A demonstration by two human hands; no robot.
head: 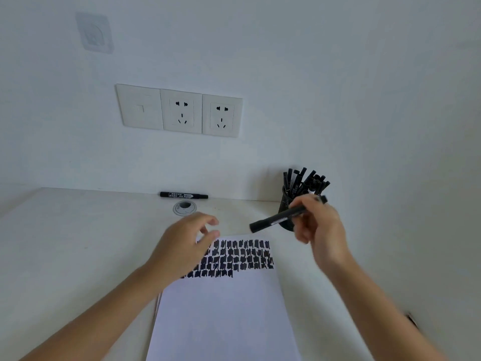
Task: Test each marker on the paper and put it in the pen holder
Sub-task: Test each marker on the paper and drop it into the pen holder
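Note:
My right hand [321, 227] holds a black marker [276, 220] capped, tilted with its left end pointing down-left, just in front of the black pen holder [286, 204]. The holder stands at the back right and is filled with several black markers [305, 179]. My left hand [186, 246] hovers with fingers apart over the top left corner of the white paper [223, 316]. Rows of black test marks [234, 257] cover the paper's upper part. One more black marker [184, 195] lies flat by the wall.
A round grey cable grommet [185, 207] sits in the white desk [78, 243] behind my left hand. A panel with two sockets [179, 110] is on the wall above. A clear adhesive hook [94, 32] is stuck higher up on the left.

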